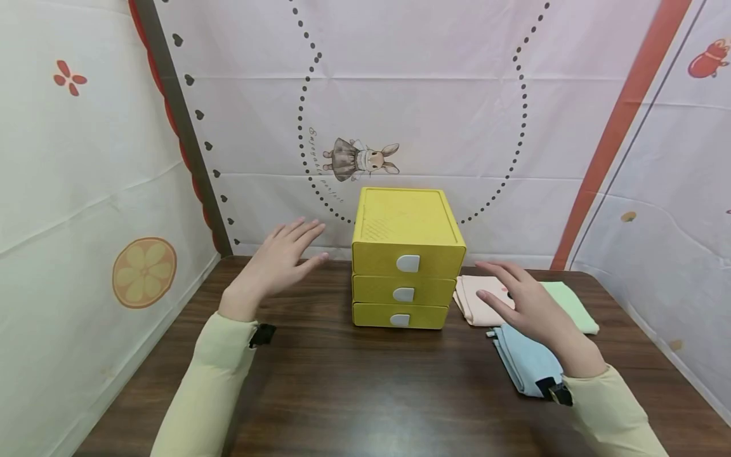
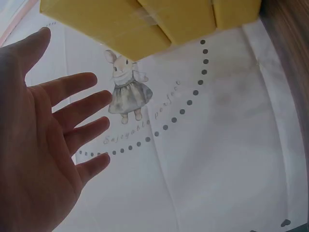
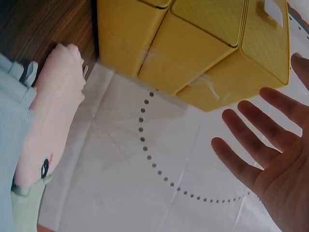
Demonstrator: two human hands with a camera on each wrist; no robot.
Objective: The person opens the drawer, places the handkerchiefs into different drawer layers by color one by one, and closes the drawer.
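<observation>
The yellow drawer unit [image 1: 412,216] stood upright on the counter [image 1: 325,387], white handles [image 1: 403,294] on its near face, its depth running back toward the printed backdrop [image 1: 422,114]. The left hand [image 1: 274,263] and right hand [image 1: 537,311] flanked it, fingers [image 2: 84,106] spread, the right near folded cloths [image 1: 520,362].

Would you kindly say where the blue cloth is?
In the head view, the blue cloth lies at right on the table, in front of the pink cloth and green cloth.

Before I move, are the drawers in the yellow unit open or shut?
Shut. In the head view, all three drawers sit with their fronts lined up in the yellow unit, none pulled out.
</observation>
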